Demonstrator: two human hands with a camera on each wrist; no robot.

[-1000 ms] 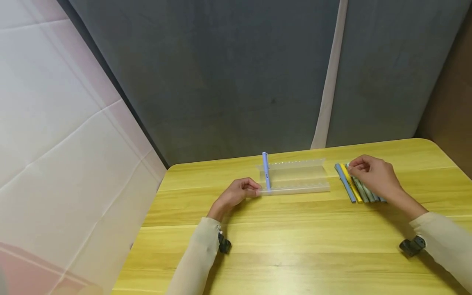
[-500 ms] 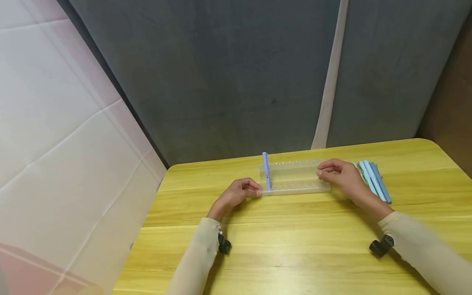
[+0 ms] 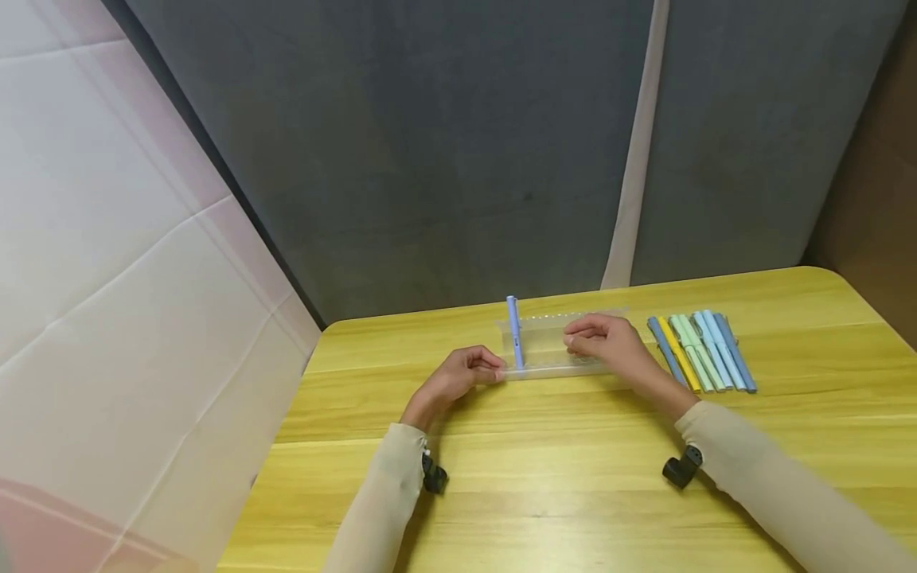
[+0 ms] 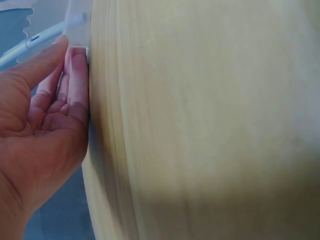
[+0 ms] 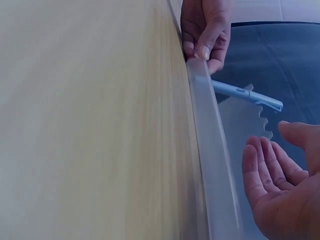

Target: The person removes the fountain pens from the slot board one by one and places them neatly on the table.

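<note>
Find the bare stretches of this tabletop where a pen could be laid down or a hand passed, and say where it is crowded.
Bare wood runs across the near half of the wooden table, between the two sleeves. Another free patch lies left of the left hand. Crowded: the far middle, where both hands flank the clear pen tray holding a blue pen, the right hand over it, and the row of pens just right.

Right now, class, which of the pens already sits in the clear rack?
The periwinkle-blue pen at the rack's left end, beside the left hand; the other pens lie in a row on the table.
</note>
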